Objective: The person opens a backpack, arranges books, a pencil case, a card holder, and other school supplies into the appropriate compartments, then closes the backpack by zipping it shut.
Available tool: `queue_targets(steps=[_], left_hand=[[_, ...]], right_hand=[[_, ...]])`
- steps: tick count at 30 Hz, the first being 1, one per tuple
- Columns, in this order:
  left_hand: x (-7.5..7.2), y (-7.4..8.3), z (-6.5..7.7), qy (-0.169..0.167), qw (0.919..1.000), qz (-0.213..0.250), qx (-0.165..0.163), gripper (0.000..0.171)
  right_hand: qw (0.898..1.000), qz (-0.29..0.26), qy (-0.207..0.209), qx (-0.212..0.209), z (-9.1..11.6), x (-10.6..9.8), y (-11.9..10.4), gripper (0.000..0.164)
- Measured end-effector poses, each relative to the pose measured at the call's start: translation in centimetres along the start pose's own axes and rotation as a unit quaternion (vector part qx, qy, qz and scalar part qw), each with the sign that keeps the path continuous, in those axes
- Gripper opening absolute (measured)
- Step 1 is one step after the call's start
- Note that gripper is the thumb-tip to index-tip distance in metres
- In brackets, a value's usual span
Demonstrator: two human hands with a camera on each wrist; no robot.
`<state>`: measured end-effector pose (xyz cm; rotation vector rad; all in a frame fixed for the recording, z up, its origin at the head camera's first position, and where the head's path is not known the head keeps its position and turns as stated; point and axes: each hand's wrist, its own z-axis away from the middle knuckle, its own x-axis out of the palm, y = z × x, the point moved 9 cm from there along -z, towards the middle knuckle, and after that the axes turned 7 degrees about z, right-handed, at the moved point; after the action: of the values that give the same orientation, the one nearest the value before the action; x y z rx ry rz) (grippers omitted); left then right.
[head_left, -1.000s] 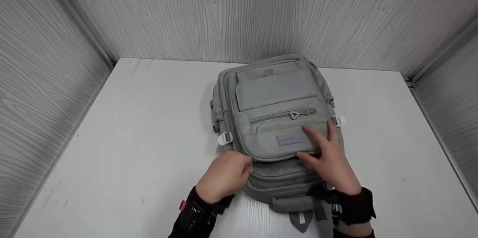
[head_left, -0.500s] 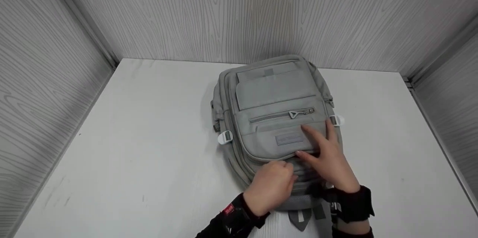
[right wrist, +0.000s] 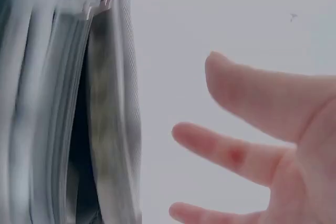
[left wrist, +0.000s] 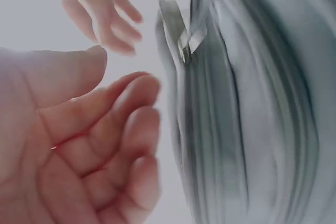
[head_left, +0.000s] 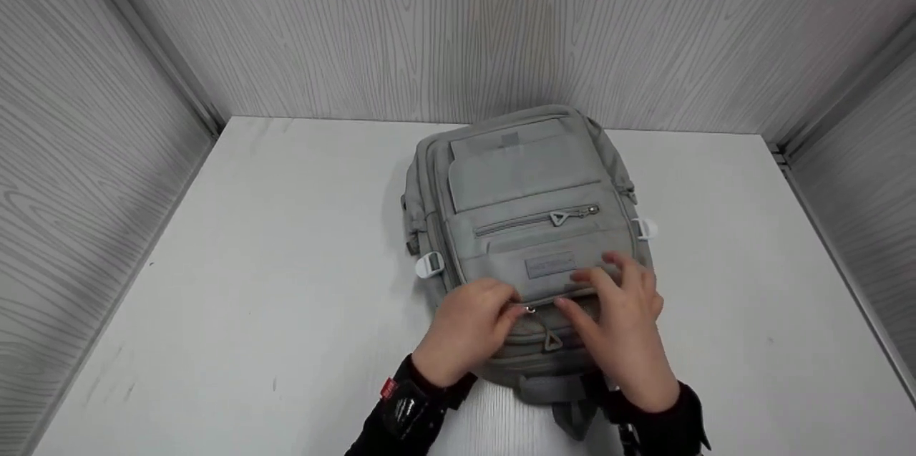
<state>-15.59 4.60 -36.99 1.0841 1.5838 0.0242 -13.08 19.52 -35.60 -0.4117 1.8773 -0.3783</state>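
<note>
A grey-green backpack lies front side up, its carry handle toward the near side. At the lower edge of its front pocket sits a metal zipper slider, with a triangular pull hanging from it. My left hand is just left of the slider; in the left wrist view its fingers curl loosely, nothing between thumb and forefinger. My right hand hovers at the pocket's lower right, fingers spread and holding nothing. In the right wrist view, a dark gap shows along the zipper.
The backpack rests on a white table enclosed by wood-grain panels at the back and both sides. White strap buckles stick out at the bag's sides. Another triangular pull belongs to the upper pocket's zipper.
My left hand moved right along the pocket's lower edge, then back left off the zipper, uncovering the pull. My right hand shifted slightly down and its fingers lifted from beside the label.
</note>
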Motion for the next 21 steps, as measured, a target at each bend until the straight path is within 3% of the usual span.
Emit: queue_targets(steps=[2,5,8,12,21], left_hand=[[-0.7,-0.1,0.0,0.043,0.9989,-0.014,0.017,0.010],[-1.1,0.0,-0.1,0.078,0.9955,-0.032,0.043,0.011],[-0.6,0.3,-0.3,0.072,0.9949,-0.039,0.058,0.015],[0.6,0.5,-0.4,0.040,0.9960,-0.044,0.066,0.018],[1.4,0.8,-0.6,0.049,0.9921,-0.083,0.081,0.023]], right_hand=[[1.000,0.018,0.005,-0.003,0.5,0.5,-0.5,0.020],[0.998,0.051,-0.030,-0.002,1.1,2.2,-0.8,0.018],[0.994,0.075,-0.078,0.008,1.3,3.8,-0.7,0.017],[0.992,0.088,-0.093,0.014,1.3,4.7,-0.6,0.014],[0.993,0.053,-0.108,0.000,0.8,3.7,-0.4,0.014]])
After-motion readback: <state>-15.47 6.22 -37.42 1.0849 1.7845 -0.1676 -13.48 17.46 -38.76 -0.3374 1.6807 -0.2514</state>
